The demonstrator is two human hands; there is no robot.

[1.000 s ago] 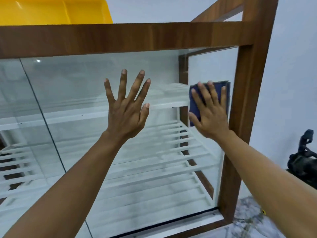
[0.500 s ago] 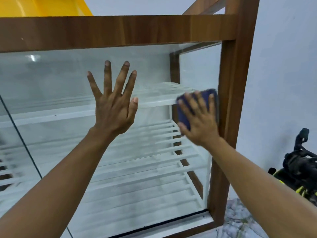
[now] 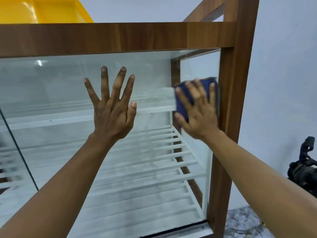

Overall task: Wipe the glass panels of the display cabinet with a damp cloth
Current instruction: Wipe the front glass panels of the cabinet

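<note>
A: What is on the left?

B: A yellow tub (image 3: 42,11) stands on top of the cabinet (image 3: 120,38). Below it, the left grip (image 3: 111,114) lies flat against the front glass panel (image 3: 51,83), with fingers straight and spread wide, and it holds nothing.

A: And where is the cloth?

B: The blue cloth (image 3: 182,104) is under the right grip (image 3: 199,114), whose nearly straight fingers press it on the glass, just beside the wooden corner post (image 3: 236,83).
</note>
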